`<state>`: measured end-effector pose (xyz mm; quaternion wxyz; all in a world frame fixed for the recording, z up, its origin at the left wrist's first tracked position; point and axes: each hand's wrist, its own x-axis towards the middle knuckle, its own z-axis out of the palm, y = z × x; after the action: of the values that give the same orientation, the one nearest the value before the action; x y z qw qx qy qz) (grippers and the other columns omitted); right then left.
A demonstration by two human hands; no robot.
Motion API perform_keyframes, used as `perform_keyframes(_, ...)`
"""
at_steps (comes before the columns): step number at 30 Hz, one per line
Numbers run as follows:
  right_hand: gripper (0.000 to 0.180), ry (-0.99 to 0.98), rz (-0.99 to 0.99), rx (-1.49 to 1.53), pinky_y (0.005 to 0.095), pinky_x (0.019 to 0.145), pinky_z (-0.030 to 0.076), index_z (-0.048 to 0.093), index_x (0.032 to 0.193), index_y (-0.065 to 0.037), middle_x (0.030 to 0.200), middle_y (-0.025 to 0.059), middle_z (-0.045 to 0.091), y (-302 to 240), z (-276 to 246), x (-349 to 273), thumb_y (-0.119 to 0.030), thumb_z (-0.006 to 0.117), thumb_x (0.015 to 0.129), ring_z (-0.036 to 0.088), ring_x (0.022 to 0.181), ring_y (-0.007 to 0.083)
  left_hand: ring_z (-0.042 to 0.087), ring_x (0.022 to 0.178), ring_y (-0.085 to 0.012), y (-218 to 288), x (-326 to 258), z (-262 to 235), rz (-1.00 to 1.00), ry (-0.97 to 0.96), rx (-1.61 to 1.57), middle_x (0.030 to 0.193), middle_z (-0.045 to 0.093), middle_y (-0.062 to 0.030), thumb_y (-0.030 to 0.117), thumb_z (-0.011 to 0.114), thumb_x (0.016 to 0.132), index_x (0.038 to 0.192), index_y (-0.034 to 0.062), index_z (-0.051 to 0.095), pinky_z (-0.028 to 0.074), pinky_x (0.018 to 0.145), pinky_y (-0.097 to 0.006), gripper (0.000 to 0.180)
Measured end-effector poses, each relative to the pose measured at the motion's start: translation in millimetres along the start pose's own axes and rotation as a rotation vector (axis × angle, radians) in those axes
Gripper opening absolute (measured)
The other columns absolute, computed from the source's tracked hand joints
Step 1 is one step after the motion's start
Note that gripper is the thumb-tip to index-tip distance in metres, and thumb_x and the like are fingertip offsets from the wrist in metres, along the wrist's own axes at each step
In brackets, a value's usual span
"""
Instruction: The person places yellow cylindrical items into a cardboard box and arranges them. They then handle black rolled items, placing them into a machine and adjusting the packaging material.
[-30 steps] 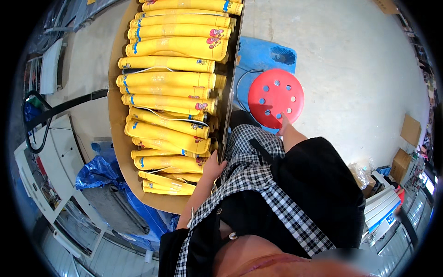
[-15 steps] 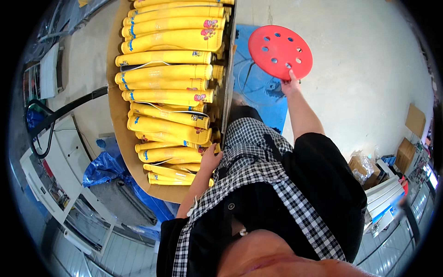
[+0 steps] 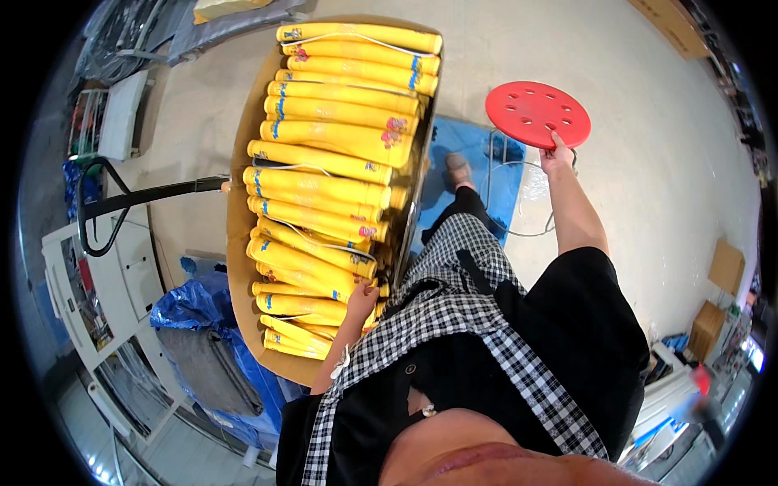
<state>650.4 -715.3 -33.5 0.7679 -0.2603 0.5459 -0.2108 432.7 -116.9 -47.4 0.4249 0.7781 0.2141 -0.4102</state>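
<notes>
A stool [image 3: 539,113] with a round red seat pierced by several holes is in my right hand [image 3: 557,155]. That hand is closed on the near rim of the seat, thumb on top; thin grey legs and a ring show below. At the near right side of a tall cardboard carton [image 3: 237,243], my left hand [image 3: 363,296] has its fingers curled beside the ends of yellow rolled pieces [image 3: 324,186]. What those fingers grip, if anything, is hidden. The rolls lie stacked in the carton, with printed blue and red marks and some white cords.
A blue mat [image 3: 454,134] lies on the floor beyond the carton, with my foot on it. A black handle bar [image 3: 154,194] reaches the carton's left side. Blue sheeting [image 3: 190,304] and a grey roll [image 3: 215,364] stand at the left. Small boxes [image 3: 707,328] sit far right.
The view has shifted, showing the carton lower and farther right. The stool has swung right, its seat now flatter. My left hand stays at the carton's near right side.
</notes>
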Motion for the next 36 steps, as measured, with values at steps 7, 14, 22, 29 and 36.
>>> perform_keyframes(7,0.036,-0.035,0.138,0.020,0.0419,0.097,0.050,0.056,0.119,-0.012,0.113,0.0078,0.063,-16.3,141.9,178.0,-0.007,0.069,0.086,0.060,0.107,0.0229,0.064,0.087,-0.0167,128.6,65.3,23.5,-0.080,0.191,-0.361,0.098,0.068,-0.0104,0.018,0.065,0.089,0.125,-0.0045,0.055,0.051,0.077,-0.028,0.044)
perform_keyframes(14,0.033,-0.038,0.229,0.094,0.0471,0.103,0.043,0.050,0.128,-0.013,0.131,0.0119,0.056,36.9,199.1,293.8,-0.007,0.052,0.096,0.053,0.120,0.0291,0.058,0.098,-0.0140,251.8,125.6,42.5,-0.077,0.252,-0.403,0.114,0.061,-0.0095,0.011,0.061,0.092,0.133,0.0005,0.046,0.048,0.086,-0.027,0.045)
perform_keyframes(22,0.044,0.132,0.643,0.044,0.0493,0.101,0.041,0.049,0.129,-0.007,0.134,0.0127,0.054,145.5,181.6,347.0,-0.027,0.057,0.091,0.053,0.120,0.0328,0.060,0.103,-0.0178,287.3,142.5,52.7,-0.201,0.259,-0.301,0.116,0.061,-0.0143,0.013,0.064,0.090,0.131,0.0001,0.046,0.048,0.090,-0.030,0.047)
perform_keyframes(29,0.039,-0.273,-0.668,-1.089,0.0368,0.099,0.044,0.054,0.125,0.000,0.120,0.0123,0.059,110.5,251.2,239.9,-0.018,0.061,0.091,0.057,0.113,0.0258,0.054,0.118,-0.0308,269.9,224.4,26.6,-0.019,0.772,-0.063,0.125,0.055,-0.0244,0.023,0.071,0.086,0.131,-0.0065,0.044,0.044,0.098,-0.037,0.060)
perform_keyframes(36,0.061,-1.570,-0.794,-1.533,0.0371,0.107,0.036,0.047,0.136,0.001,0.136,0.0189,0.051,187.2,424.9,98.5,-0.038,0.062,0.091,0.046,0.129,0.0309,0.042,0.128,-0.0407,291.9,309.5,-34.1,-0.412,0.912,-0.159,0.138,0.041,-0.0315,0.058,0.076,0.069,0.139,-0.0099,0.033,0.037,0.107,-0.043,0.107)
